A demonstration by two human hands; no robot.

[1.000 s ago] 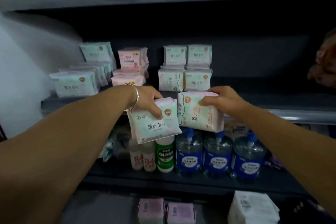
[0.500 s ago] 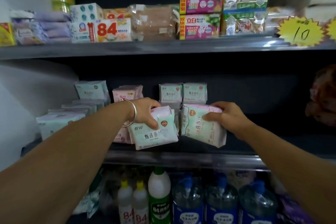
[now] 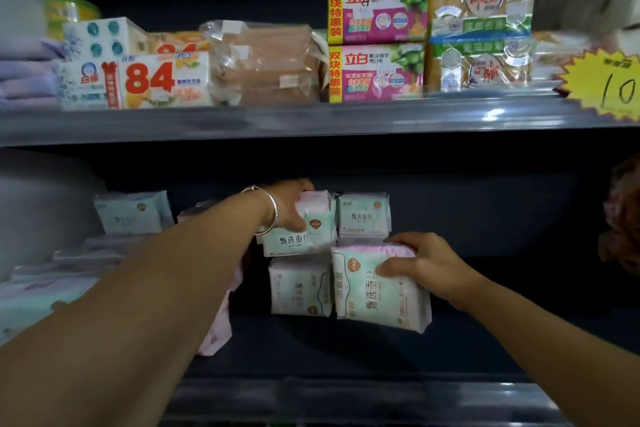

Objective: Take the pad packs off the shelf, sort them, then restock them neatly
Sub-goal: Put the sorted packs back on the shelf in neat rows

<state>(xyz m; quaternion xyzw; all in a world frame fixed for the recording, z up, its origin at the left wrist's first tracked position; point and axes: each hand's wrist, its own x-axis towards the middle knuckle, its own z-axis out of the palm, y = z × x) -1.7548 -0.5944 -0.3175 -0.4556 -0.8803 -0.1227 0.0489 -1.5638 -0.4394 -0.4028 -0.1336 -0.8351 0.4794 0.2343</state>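
Pale green and pink pad packs stand on the dark middle shelf [image 3: 346,388]. My left hand [image 3: 289,206], with a silver bangle at the wrist, grips one pad pack [image 3: 298,236] from above and holds it on top of a lower pack [image 3: 299,288]. My right hand [image 3: 420,262] grips a second pad pack [image 3: 377,288] by its upper right corner; that pack stands on the shelf beside the lower pack. Behind it another pack [image 3: 363,215] sits in the upper row. More packs [image 3: 133,213] lie stacked at the left, partly hidden by my left forearm.
The upper shelf [image 3: 311,121] carries soap boxes [image 3: 377,40], a box marked 84 [image 3: 162,81] and a wrapped brown bundle [image 3: 263,62]. A yellow price star [image 3: 609,87] hangs at its right edge. A reddish-brown thing [image 3: 623,215] sits at the far right. The middle shelf's right half is dark.
Both hands have carried their packs up and forward onto the middle shelf. The left pack now sits on the stack; the right pack has come down beside it. The camera has tilted upward.
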